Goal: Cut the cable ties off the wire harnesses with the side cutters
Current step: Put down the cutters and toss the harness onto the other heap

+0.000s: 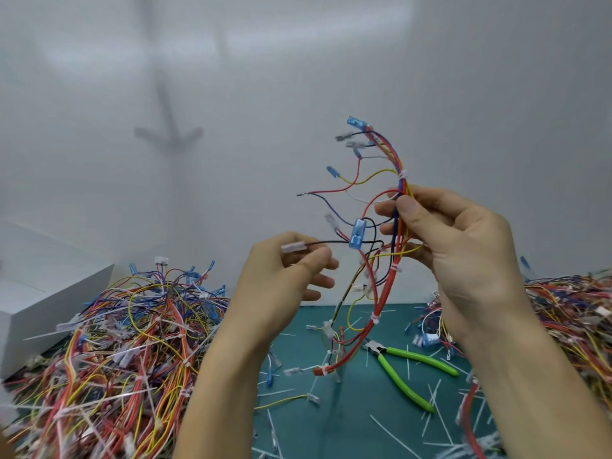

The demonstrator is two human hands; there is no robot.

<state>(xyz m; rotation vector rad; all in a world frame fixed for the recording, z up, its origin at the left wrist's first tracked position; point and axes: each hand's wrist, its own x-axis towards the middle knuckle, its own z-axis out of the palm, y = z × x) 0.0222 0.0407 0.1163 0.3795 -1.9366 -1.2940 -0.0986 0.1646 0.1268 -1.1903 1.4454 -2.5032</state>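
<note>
Wire harness (pixel 357 233) held upright over the green mat (pixel 331 419), white cable ties (pixel 401 174) on it uncut. Left hand (pixel 281 276) pinches a clear-sleeved terminal (pixel 293 248) on a black lead. Right hand (pixel 463 246) grips the main bundle, fingers curled round. Side cutters (pixel 397 375) lie on mat, untouched. Harness heaps left (pixel 116 342) and right (pixel 569 309); white wall behind

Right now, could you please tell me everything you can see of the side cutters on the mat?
The side cutters lie flat on the teal mat, right of centre. Small grey metal head, two bright green handles, seemingly plastic-coated, spread in a V. The head points up-left, near the lower end of the held wire harness; contact is unclear. Cut white cable ties lie scattered around. Neither the left hand nor the right hand touches them.
</note>
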